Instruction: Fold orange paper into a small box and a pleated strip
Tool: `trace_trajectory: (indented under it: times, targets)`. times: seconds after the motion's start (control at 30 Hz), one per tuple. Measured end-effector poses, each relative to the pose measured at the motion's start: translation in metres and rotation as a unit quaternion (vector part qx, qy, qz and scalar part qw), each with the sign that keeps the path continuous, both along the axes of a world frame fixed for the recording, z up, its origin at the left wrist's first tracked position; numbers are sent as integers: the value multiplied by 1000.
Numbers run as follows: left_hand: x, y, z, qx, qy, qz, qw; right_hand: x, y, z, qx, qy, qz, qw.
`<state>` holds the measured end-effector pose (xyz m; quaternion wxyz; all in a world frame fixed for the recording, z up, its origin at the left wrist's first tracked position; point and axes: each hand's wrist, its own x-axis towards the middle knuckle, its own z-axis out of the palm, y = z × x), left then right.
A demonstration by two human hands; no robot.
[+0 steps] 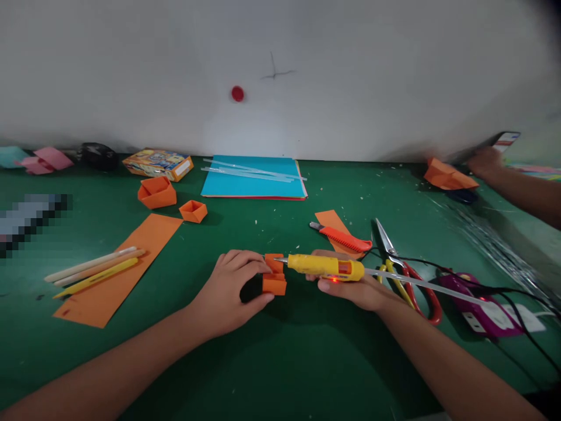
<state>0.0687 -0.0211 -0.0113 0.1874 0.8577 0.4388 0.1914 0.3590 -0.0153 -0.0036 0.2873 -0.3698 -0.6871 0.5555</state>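
Observation:
Between the thumb and fingers of my left hand (pixel 236 289) is a small folded orange paper piece (pixel 274 283). My right hand (pixel 357 289) is wrapped round a yellow glue gun (pixel 326 267), whose metal tip points left at the upper part of the paper piece. A red light glows on the gun's side, and a clear glue stick (pixel 429 286) sticks out of its back end. Whether the tip touches the paper cannot be made out. Just beyond my right hand, an orange cutter (pixel 344 237) lies on an orange paper scrap (pixel 332 219).
Scissors (pixel 409 280) and a purple power strip (pixel 486 304) with cables lie at right. Left are an orange strip (pixel 118 275) with pencils and two folded orange boxes (pixel 156 193). Blue sheets (pixel 249 186) lie at the back. Another person's hand (pixel 486 162) holds a phone.

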Motion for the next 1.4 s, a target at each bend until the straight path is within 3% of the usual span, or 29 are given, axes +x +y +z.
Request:
trace_trajectory:
  times: [0.2,0.33,0.47,0.67,0.87,1.13,1.4]
  targets:
    - [-3,-2,9,-48,-56,-27,997,6,-1,-12,-25,35,-46,998]
    - [-5,0,15,-100,-16,-56,993,8,-1,-18,-54,38,-65,996]
    - [-8,2,16,-83,29,-121,989,4,-1,-16,-48,27,-61,997]
    - [-13,2,11,-58,44,-97,993,3,-1,-11,-36,-6,-55,998]
    - [-15,4,3,8,11,-151,988,-2,1,-4,-1,-92,-33,995]
    - [-14,-5,-4,53,90,-47,993,-3,-1,5,30,-153,-19,988]
    - [-17,-14,-4,61,137,-30,988,-12,-9,7,115,-190,8,975]
